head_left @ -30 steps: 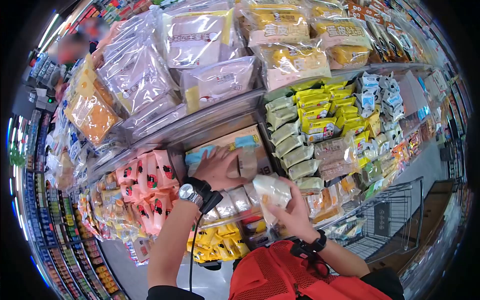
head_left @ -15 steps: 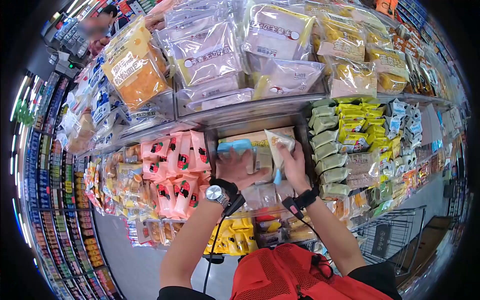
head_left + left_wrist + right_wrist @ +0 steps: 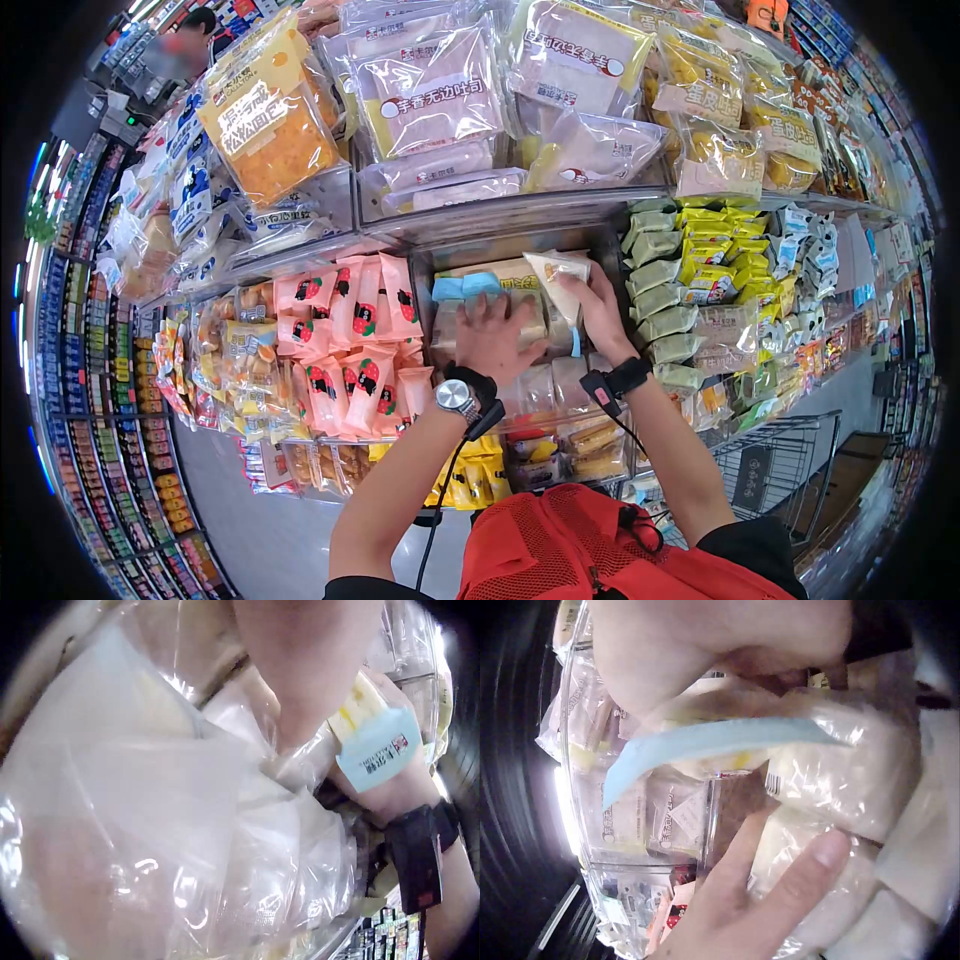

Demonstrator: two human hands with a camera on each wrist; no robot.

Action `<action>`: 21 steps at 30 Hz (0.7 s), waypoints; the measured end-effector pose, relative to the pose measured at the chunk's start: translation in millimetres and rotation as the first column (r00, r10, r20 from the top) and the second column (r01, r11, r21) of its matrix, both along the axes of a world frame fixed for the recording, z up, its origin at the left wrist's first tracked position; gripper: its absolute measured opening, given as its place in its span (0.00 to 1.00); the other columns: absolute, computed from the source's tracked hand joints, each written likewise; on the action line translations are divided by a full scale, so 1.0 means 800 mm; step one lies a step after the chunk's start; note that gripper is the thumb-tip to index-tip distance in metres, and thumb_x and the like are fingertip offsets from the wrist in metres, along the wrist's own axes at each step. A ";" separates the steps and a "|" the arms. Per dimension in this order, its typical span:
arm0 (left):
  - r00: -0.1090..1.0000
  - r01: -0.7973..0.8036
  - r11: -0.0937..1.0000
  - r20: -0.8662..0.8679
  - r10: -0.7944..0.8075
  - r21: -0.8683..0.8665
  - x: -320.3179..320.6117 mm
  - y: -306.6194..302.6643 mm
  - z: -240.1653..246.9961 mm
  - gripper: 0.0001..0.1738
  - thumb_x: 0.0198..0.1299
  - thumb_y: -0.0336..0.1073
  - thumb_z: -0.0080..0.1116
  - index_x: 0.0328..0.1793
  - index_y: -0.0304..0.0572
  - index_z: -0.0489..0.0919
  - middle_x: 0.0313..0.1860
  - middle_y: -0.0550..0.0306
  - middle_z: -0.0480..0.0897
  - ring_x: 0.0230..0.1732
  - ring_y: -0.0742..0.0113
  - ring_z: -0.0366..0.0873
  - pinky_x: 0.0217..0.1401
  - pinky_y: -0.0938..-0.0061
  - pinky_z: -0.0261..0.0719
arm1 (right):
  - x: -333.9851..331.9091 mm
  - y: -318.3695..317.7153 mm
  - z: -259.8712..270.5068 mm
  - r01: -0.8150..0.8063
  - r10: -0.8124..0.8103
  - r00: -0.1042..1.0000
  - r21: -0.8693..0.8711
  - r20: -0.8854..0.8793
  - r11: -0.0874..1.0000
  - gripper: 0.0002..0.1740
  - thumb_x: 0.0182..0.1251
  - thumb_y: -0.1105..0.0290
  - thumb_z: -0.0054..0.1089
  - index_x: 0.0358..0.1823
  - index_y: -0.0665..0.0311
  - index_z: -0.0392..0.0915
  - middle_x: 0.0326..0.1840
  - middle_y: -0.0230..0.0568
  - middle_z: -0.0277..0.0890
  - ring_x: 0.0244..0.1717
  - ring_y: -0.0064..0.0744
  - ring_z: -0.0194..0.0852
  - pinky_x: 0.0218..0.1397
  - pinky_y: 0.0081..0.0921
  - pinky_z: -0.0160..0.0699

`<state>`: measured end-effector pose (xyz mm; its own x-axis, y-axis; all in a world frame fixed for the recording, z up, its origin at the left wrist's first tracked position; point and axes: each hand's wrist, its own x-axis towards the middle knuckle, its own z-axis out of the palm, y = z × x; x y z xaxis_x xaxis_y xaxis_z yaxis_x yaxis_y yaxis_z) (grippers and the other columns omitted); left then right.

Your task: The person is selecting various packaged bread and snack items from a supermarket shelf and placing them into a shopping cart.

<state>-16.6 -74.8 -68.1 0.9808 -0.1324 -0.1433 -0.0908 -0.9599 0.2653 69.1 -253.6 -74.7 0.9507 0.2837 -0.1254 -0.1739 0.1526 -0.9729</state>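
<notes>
In the head view my left hand (image 3: 493,338) lies with spread fingers on clear-wrapped packs in a shelf bin. My right hand (image 3: 598,318) grips a triangular wrapped sandwich (image 3: 556,274) with a pale blue strip at the bin's right side. The left wrist view shows the sandwich's light blue label (image 3: 379,750) beside the right hand. In the right wrist view the blue strip (image 3: 720,741) hangs under the right hand (image 3: 720,649), and the left thumb and fingers (image 3: 780,900) touch a clear-wrapped pack (image 3: 817,855).
Pink strawberry-print packs (image 3: 365,375) fill the bin to the left. Green-grey packs (image 3: 664,300) and yellow packs (image 3: 708,262) stand at the right. Large bread bags (image 3: 435,95) line the upper shelf. A shopping cart (image 3: 790,470) is at lower right; a person (image 3: 190,45) is at far upper left.
Since a second ago the right hand has brought the sandwich up from the bin's front edge to its right side. The left hand stays on the packs, fingers spread. The head view has shifted.
</notes>
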 end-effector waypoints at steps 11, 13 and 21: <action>0.950 -0.085 0.996 0.305 0.071 0.032 -0.015 -0.019 -0.007 0.37 0.60 0.61 0.62 0.69 0.45 0.77 0.56 0.43 0.84 0.69 0.46 0.75 0.78 0.46 0.57 | 0.008 0.015 -0.009 0.169 -0.168 0.985 0.039 -0.032 0.985 0.22 0.73 0.63 0.64 0.60 0.69 0.74 0.55 0.39 0.81 0.54 0.25 0.77 0.59 0.25 0.74; 0.939 -0.063 0.998 0.340 0.058 0.003 -0.021 -0.021 0.007 0.36 0.59 0.59 0.64 0.67 0.44 0.78 0.53 0.43 0.85 0.65 0.47 0.78 0.78 0.48 0.58 | 0.011 0.015 -0.004 0.142 -0.141 0.990 0.050 -0.021 0.989 0.22 0.73 0.63 0.64 0.60 0.69 0.74 0.55 0.39 0.81 0.54 0.25 0.77 0.59 0.25 0.75; 0.908 -0.059 0.994 0.410 0.090 -0.087 -0.028 -0.023 0.012 0.26 0.56 0.52 0.69 0.55 0.45 0.81 0.45 0.47 0.87 0.52 0.53 0.83 0.74 0.52 0.65 | 0.018 0.014 0.002 -0.004 0.004 1.000 -0.005 -0.015 1.000 0.23 0.73 0.61 0.62 0.61 0.68 0.75 0.56 0.39 0.81 0.57 0.25 0.76 0.64 0.25 0.71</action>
<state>-39.1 -92.9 -58.6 0.9576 -0.0510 0.2835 -0.1356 -0.9481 0.2876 83.6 -242.7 -73.5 0.9475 0.2868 -0.1412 -0.1891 0.1467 -0.9709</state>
